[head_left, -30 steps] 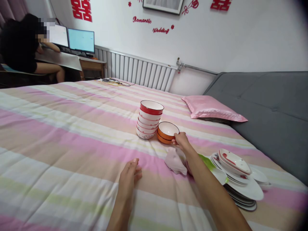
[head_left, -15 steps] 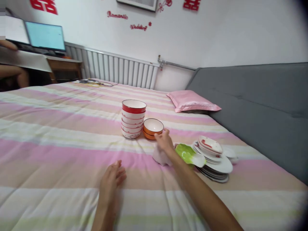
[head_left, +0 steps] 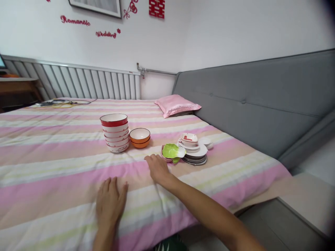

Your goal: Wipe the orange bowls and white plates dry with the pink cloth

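My left hand [head_left: 110, 200] lies flat on the striped bedspread with its fingers stretched out, holding nothing. My right hand [head_left: 157, 168] is low over the bed, in front of a green leaf-shaped dish [head_left: 171, 151]; its fingers are apart and loosely bent. A sliver of something white shows beside its wrist, mostly hidden. Beyond that hand, two stacked orange bowls [head_left: 140, 144] with white insides stand upright. Left of them rises a tall stack of white bowls [head_left: 117, 137], the top one red-rimmed. The green dish rests on pinkish dishes, next to a pile of white plates [head_left: 200, 152] topped by small patterned bowls [head_left: 189, 138].
A white spoon-like piece [head_left: 206, 142] lies right of the plates. Farther back are a pink pillow [head_left: 176, 104] against the grey headboard [head_left: 243, 90], and cables [head_left: 64, 102] near the radiator [head_left: 86, 82]. The bed's front edge [head_left: 188, 223] is close to me.
My view has turned right. My right hand has come away from the orange bowls, back toward me. My left hand has flattened onto the bedspread.
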`<state>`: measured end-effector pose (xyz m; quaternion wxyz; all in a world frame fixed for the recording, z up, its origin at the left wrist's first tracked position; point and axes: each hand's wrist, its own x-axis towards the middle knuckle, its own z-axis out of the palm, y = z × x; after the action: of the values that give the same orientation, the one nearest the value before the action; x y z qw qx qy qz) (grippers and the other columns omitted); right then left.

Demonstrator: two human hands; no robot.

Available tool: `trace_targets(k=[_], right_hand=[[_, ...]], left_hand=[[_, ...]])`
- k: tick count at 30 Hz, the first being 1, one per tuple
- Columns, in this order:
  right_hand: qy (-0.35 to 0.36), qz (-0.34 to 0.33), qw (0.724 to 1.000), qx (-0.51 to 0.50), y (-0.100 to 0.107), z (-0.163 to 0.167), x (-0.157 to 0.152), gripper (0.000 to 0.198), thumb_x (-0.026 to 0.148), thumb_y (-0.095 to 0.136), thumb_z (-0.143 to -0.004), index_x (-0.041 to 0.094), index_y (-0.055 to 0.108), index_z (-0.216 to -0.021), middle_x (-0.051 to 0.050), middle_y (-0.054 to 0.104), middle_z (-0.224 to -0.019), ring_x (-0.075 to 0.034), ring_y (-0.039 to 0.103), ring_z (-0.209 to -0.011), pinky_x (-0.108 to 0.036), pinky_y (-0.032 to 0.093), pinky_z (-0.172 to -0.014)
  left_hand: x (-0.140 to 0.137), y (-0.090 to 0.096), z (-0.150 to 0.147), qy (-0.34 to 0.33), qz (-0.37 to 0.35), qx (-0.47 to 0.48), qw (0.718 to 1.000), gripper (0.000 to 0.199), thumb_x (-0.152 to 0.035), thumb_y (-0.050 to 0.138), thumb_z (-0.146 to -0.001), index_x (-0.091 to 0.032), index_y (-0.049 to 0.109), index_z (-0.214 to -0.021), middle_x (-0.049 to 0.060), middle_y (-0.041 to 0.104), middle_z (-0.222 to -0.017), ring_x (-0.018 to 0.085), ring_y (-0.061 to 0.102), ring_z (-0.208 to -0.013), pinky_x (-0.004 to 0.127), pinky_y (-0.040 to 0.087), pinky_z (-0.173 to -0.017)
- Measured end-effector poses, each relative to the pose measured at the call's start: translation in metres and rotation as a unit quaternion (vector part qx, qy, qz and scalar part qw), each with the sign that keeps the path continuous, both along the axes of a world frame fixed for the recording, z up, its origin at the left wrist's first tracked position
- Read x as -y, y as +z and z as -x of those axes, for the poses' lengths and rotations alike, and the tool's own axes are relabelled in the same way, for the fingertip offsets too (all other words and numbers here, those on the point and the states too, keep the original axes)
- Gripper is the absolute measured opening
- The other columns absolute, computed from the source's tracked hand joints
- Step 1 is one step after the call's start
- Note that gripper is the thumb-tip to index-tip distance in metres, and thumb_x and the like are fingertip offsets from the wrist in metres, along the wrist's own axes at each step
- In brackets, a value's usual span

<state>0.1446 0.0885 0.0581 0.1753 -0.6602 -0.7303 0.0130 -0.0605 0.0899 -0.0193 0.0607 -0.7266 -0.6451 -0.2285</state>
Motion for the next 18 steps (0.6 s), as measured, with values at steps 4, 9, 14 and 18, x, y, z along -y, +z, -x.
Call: trace_targets(k=[4,9,14,18], right_hand=[[-0.040,-0.036,0.999,0.004,-0.012,-0.044,0.042,0.034,0.009,0.041,-0.091,0.018,0.059,-0.117,-0.013,0.061,-0.114,-0.025,0.055,-0.102,-0.039,0.044,-0.086],[-0.061,-0.090,0.994,-0.029,-0.052,-0.097,0.083,0.047,0.026,0.052,-0.090,0.016,0.046,-0.135,-0.017,0.051,-0.132,-0.028,0.050,-0.116,-0.043,0.041,-0.096],[-0.032,-0.137,0.987,-0.078,-0.075,-0.110,0.100,0.049,0.033,0.044,-0.094,0.018,0.039,-0.140,-0.012,0.060,-0.122,-0.023,0.054,-0.111,-0.040,0.042,-0.097],[-0.019,-0.153,0.980,-0.123,-0.082,-0.113,0.100,0.048,0.034,0.043,-0.093,0.020,0.041,-0.140,-0.011,0.060,-0.123,-0.024,0.055,-0.110,-0.041,0.043,-0.096]], left_hand=[[0.021,-0.001,-0.009,0.010,-0.006,-0.036,0.999,0.067,-0.047,0.024,-0.091,0.001,0.051,-0.128,0.025,0.054,-0.132,0.036,0.046,-0.126,0.049,0.030,-0.107],[0.062,-0.001,-0.013,-0.009,-0.022,-0.067,0.997,0.064,-0.044,0.027,-0.091,-0.003,0.049,-0.134,0.021,0.052,-0.137,0.033,0.041,-0.132,0.048,0.023,-0.111],[0.088,-0.010,-0.014,-0.010,-0.062,-0.098,0.993,0.064,-0.043,0.026,-0.091,-0.002,0.046,-0.137,0.022,0.048,-0.141,0.035,0.038,-0.134,0.049,0.020,-0.112],[0.091,-0.012,-0.015,-0.004,-0.053,-0.106,0.993,0.062,-0.043,0.029,-0.091,-0.004,0.046,-0.137,0.021,0.049,-0.140,0.035,0.039,-0.134,0.049,0.021,-0.112]])
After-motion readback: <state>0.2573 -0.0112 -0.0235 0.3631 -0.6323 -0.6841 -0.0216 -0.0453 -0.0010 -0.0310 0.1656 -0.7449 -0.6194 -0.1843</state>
